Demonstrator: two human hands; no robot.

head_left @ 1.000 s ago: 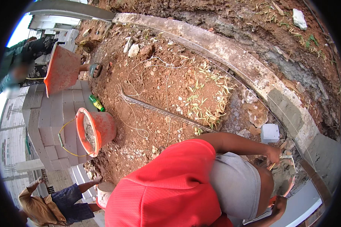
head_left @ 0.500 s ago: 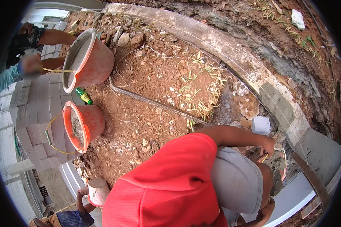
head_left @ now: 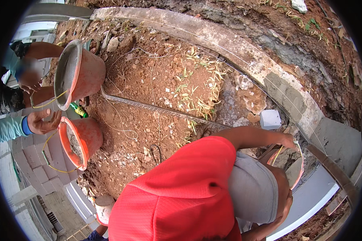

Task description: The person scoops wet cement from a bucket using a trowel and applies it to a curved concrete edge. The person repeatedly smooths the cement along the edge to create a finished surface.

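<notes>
At the bucket, mortar could be spilled by tilting, with finger spread and hold indeterminable at left hand and right hand.

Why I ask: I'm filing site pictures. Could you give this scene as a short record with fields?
Left hand: at the rim of a bucket
Right hand: beside the bare knee; grip unclear
Left side: upper orange bucket, lower orange bucket, both grey inside
Co-worker: hand near the lower orange bucket
Ground: brown soil, ridged bar, white block
</notes>
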